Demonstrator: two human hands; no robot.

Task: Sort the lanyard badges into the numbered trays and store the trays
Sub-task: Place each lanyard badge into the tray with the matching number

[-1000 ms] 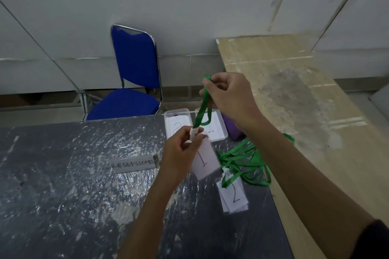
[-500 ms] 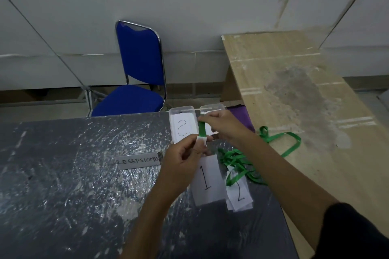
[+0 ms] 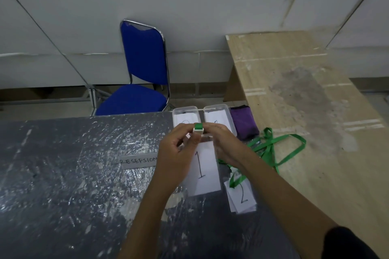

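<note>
My left hand (image 3: 179, 151) and my right hand (image 3: 224, 145) both pinch the top of a white badge marked "1" (image 3: 203, 169), where its green strap clip (image 3: 198, 127) sits. The badge hangs over the dark table. Two clear plastic trays stand at the table's far edge: the left tray (image 3: 184, 112) with a "2" slip, the right tray (image 3: 216, 111) with a "1" slip. More badges marked "2" (image 3: 242, 197) lie to the right, with a tangle of green lanyards (image 3: 271, 147).
A grey "RESEPSIONIS" nameplate (image 3: 137, 161) lies left of my hands. A purple pouch (image 3: 244, 124) sits beside the right tray. A blue chair (image 3: 141, 78) stands behind the table. A wooden board (image 3: 315, 111) slopes along the right.
My right hand came down from holding the lanyard up high and now meets my left hand at the badge's clip. The green strap has dropped onto the wooden board.
</note>
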